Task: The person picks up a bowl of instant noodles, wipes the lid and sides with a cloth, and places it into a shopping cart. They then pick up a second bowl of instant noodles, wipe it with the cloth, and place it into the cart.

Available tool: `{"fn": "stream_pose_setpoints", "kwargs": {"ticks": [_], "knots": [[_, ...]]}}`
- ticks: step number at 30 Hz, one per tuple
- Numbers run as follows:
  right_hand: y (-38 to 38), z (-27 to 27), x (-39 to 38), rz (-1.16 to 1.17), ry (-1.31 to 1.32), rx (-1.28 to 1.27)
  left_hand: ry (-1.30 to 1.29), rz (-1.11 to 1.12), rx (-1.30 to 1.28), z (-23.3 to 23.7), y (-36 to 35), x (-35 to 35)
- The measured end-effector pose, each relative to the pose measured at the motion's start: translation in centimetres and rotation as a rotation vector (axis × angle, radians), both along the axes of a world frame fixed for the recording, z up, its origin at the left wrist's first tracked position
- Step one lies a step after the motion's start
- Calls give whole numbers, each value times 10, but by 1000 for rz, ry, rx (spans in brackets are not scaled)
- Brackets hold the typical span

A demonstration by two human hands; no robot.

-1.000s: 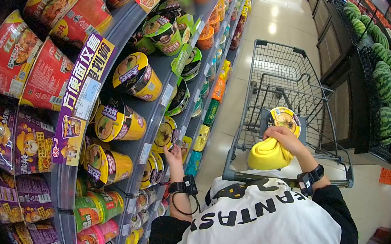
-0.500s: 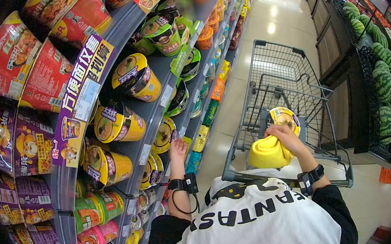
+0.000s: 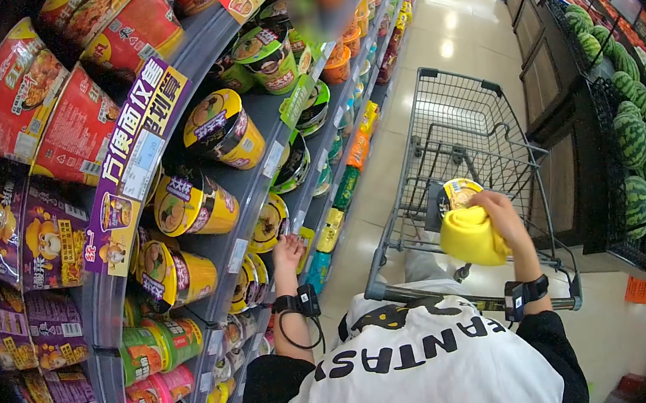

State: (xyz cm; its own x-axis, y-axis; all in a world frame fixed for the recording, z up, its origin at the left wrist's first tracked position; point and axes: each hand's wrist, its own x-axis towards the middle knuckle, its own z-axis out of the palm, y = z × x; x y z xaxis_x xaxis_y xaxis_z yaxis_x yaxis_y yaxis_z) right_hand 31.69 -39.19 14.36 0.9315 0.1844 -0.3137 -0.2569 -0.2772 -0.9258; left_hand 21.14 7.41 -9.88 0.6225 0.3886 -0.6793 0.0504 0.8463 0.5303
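White T-shirt [image 3: 429,383], black block lettering across the chest, upside down from the head view. Black graphic [image 3: 398,315] with small yellow marks near the collar. Black sleeves [image 3: 267,384] on both arms. Left hand [image 3: 289,251] and right hand [image 3: 501,210] bare. Boxy black wrist unit [image 3: 296,304] strapped on the left, thin black cable [image 3: 299,344] looping below it. Similar black band [image 3: 525,292] on the right wrist.

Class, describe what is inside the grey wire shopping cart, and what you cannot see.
Through the grey wire shopping cart only pale floor shows. The right hand holds a yellow instant-noodle cup over its near end, covering the basket there.
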Motion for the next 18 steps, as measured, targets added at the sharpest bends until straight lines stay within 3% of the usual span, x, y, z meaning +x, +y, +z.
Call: {"fn": "stream_pose_setpoints", "kwargs": {"ticks": [2, 7, 12, 15, 18], "knots": [[-13, 22, 5, -14, -25, -109, 5, -33, 19, 2, 0, -5], [-50, 13, 25, -38, -3, -300, 27, -73, 34, 5, 5, -11], [-71, -23, 41, 78, 58, -611, 45, -66, 20, 6, 7, -9], [-95, -76, 55, 221, 129, -744, 43, -31, 18, 3, 3, -7], [-110, -107, 56, 397, -26, -869, 19, -7, 11, -2, 0, -6]]}}
